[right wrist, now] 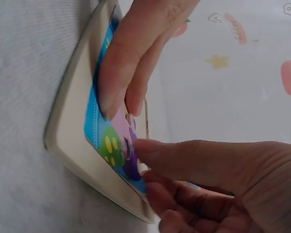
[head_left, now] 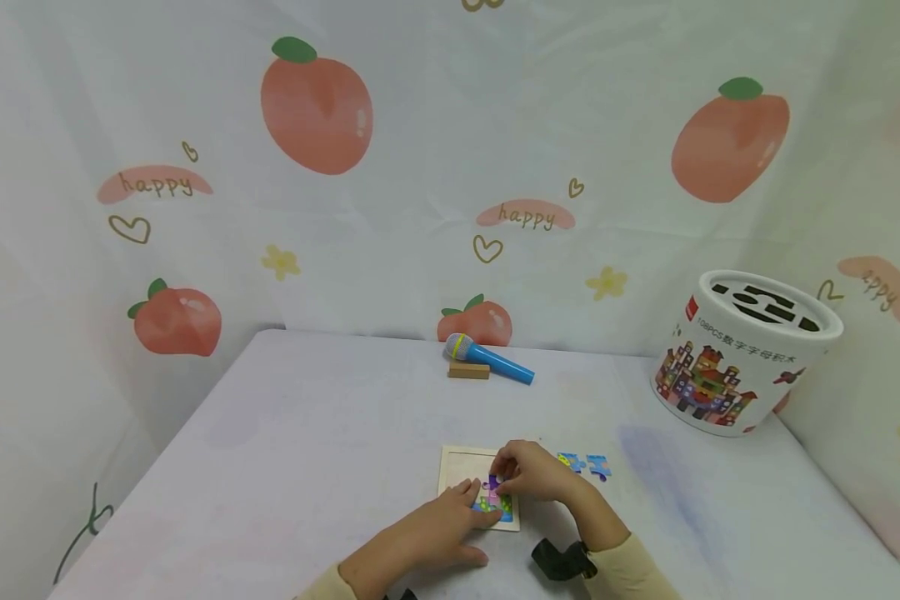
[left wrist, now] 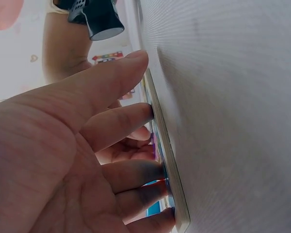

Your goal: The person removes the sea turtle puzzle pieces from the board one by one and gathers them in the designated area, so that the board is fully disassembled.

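Note:
A shallow wooden puzzle tray (head_left: pixel 457 463) lies on the white table, its near right part filled with joined jigsaw pieces in blue, green and pink. My left hand (head_left: pixel 444 527) rests on it with fingers spread and fairly straight, fingertips touching the pieces. In the left wrist view, the thumb stands free of the tray's edge (left wrist: pixel 169 155). My right hand (head_left: pixel 534 472) pinches a purple jigsaw piece (right wrist: pixel 132 167) between thumb and fingers, up against the joined ones. Part of the puzzle is hidden beneath both hands. Two loose blue jigsaw pieces (head_left: pixel 598 466) lie to the tray's right.
Toward the back are a blue toy microphone (head_left: pixel 498 363) and a small brown wooden block (head_left: pixel 468 372). A large white bucket (head_left: pixel 742 358) with a slotted lid stands at the right. A patterned cloth hangs behind the table. A black device (head_left: pixel 562 560) sits on the right wrist.

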Demonstrator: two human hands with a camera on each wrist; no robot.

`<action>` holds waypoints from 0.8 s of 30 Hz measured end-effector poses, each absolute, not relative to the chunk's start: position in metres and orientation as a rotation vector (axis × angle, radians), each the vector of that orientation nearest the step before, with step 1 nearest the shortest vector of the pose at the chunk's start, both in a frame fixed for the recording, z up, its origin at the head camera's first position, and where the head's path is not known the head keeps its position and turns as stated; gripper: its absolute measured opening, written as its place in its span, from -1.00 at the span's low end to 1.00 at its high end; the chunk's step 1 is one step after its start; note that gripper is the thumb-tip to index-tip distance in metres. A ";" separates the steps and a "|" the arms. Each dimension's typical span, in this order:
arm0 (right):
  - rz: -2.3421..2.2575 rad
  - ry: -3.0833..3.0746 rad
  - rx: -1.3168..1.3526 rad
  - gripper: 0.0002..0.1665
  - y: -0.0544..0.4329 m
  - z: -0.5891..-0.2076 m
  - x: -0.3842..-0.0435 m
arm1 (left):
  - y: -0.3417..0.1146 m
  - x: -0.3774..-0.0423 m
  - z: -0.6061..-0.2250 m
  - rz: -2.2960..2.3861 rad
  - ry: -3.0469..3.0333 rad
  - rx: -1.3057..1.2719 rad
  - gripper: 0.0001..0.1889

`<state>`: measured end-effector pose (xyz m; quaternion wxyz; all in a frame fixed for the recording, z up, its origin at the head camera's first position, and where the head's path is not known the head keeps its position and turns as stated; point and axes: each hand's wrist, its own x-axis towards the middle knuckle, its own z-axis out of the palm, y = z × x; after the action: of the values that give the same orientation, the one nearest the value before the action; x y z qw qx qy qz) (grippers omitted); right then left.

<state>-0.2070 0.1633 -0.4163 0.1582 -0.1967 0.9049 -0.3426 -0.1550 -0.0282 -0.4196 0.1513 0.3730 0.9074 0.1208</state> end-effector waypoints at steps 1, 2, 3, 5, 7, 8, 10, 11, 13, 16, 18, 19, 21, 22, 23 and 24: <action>-0.982 2.593 -0.561 -0.88 0.163 -0.417 -0.207 | -0.028 -0.155 -0.420 0.348 2.603 1.070 -0.44; -0.988 2.594 -0.559 -0.89 0.164 -0.416 -0.207 | -0.028 -0.155 -0.419 0.350 2.601 1.067 -0.45; -0.996 2.596 -0.562 -0.90 0.164 -0.416 -0.208 | -0.028 -0.155 -0.419 0.351 2.597 1.064 -0.45; -1.013 2.591 -0.566 -0.93 0.165 -0.415 -0.208 | -0.027 -0.156 -0.420 0.351 2.590 1.057 -0.45; -1.033 2.579 -0.576 -0.95 0.166 -0.415 -0.209 | -0.027 -0.156 -0.420 0.349 2.588 1.052 -0.45; -1.042 2.570 -0.584 -0.95 0.167 -0.415 -0.209 | -0.027 -0.156 -0.420 0.350 2.587 1.052 -0.45; -1.057 2.554 -0.594 -0.95 0.168 -0.416 -0.210 | -0.027 -0.156 -0.420 0.348 2.591 1.061 -0.45; -1.063 2.548 -0.600 -0.96 0.168 -0.417 -0.211 | -0.027 -0.156 -0.421 0.346 2.593 1.066 -0.45; -1.073 2.541 -0.612 -0.95 0.169 -0.417 -0.211 | -0.028 -0.156 -0.421 0.345 2.596 1.075 -0.44; -1.085 2.536 -0.633 -0.94 0.170 -0.418 -0.210 | -0.028 -0.156 -0.421 0.342 2.601 1.088 -0.44; -1.094 2.528 -0.643 -0.92 0.171 -0.418 -0.210 | -0.029 -0.155 -0.421 0.340 2.605 1.093 -0.45; -1.098 2.524 -0.647 -0.91 0.172 -0.418 -0.209 | -0.029 -0.155 -0.421 0.337 2.607 1.097 -0.45; -1.109 2.511 -0.641 -0.91 0.173 -0.419 -0.209 | -0.029 -0.155 -0.421 0.335 2.611 1.098 -0.45; -1.117 2.505 -0.637 -0.91 0.174 -0.420 -0.209 | -0.029 -0.155 -0.421 0.336 2.611 1.096 -0.45; -1.125 2.500 -0.630 -0.91 0.175 -0.421 -0.208 | -0.029 -0.155 -0.421 0.335 2.612 1.092 -0.45; -1.132 2.497 -0.622 -0.91 0.176 -0.422 -0.208 | -0.029 -0.154 -0.420 0.336 2.612 1.087 -0.45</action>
<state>-0.2085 0.1757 -0.4220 0.1643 -0.2183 0.8762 -0.3971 -0.1545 -0.0288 -0.4204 0.1458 0.3776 0.9070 0.1166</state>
